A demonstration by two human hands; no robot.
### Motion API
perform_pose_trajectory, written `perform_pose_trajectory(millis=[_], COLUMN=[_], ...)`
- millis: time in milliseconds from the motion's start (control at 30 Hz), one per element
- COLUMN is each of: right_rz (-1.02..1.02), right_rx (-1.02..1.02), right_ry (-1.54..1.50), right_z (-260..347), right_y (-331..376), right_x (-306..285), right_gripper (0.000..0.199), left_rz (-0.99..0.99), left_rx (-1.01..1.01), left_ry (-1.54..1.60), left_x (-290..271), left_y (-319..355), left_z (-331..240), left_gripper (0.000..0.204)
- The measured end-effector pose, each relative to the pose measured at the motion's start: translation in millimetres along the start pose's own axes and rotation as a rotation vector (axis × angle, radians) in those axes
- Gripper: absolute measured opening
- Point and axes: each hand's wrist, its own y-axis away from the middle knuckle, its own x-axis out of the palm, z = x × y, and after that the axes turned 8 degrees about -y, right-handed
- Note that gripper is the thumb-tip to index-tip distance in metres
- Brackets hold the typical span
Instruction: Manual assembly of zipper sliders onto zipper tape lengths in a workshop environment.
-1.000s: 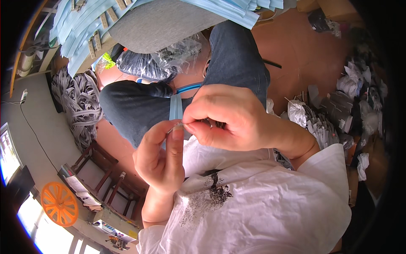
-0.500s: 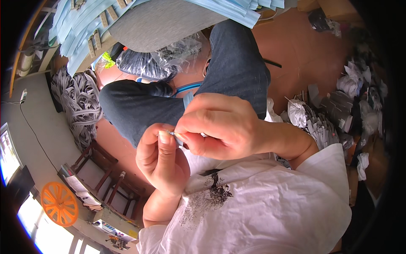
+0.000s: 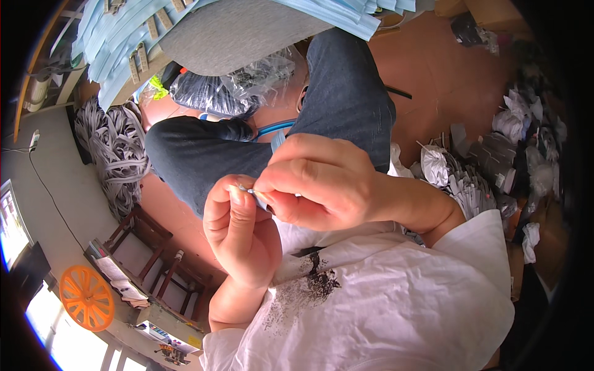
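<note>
My left hand (image 3: pixel 242 232) and my right hand (image 3: pixel 325 182) meet in front of my lap, fingertips almost touching. Between thumb and index finger, the left pinches a small silvery piece (image 3: pixel 250 190) that looks like a zipper slider. My right hand's fingers are closed on a light blue zipper tape (image 3: pixel 278 141), whose one end shows above the knuckles. A bit of the tape also shows beneath the fingertips, by the silvery piece. The right fingers hide most of the tape.
Light blue zipper tapes (image 3: pixel 352 20) lie around a grey padded surface (image 3: pixel 241 37) ahead, with wooden clothespins (image 3: pixel 142 59) at the left. Grey tapes (image 3: pixel 114 154) are heaped on the floor left. Plastic bags and scraps (image 3: pixel 436 164) litter the right. An orange wheel (image 3: pixel 86 298) stands lower left.
Both hands have shifted slightly; the left has tilted a little and moved up and right. More of the silvery piece shows between the fingertips. The grips stay the same.
</note>
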Motion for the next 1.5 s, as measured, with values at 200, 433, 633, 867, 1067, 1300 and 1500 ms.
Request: perform_pose_trajectory(millis=[200, 433, 633, 867, 1067, 1300, 1500], right_rz=[0.047, 0.036, 0.029, 0.061, 0.092, 0.103, 0.117], right_rx=[0.275, 0.741, 0.793, 0.898, 0.790, 0.567, 0.426], right_ry=[-0.229, -0.726, -0.875, -0.852, -0.671, -0.530, -0.448], right_z=[-3, 1, -3, 3, 4, -2, -9], right_y=[-4, -9, -8, -12, -15, -11, -9], right_x=[-14, -31, -32, -31, -31, -28, -25], right_gripper=[0.021, 0.023, 0.023, 0.018, 0.013, 0.010, 0.010], left_rz=[0.088, 0.044, 0.044, 0.060, 0.120, 0.117, 0.142], left_rx=[0.101, 0.161, 0.213, 0.179, 0.130, 0.125, 0.074], left_ry=[-0.183, -0.297, -0.420, -0.523, -0.503, -0.585, -0.625], left_x=[-11, -15, -14, -14, -15, -13, -12], left_y=[-7, -10, -10, -9, -7, -6, -7], left_z=[-3, -10, -11, -13, -15, -18, -20], left_gripper=[0.021, 0.020, 0.014, 0.014, 0.017, 0.016, 0.014])
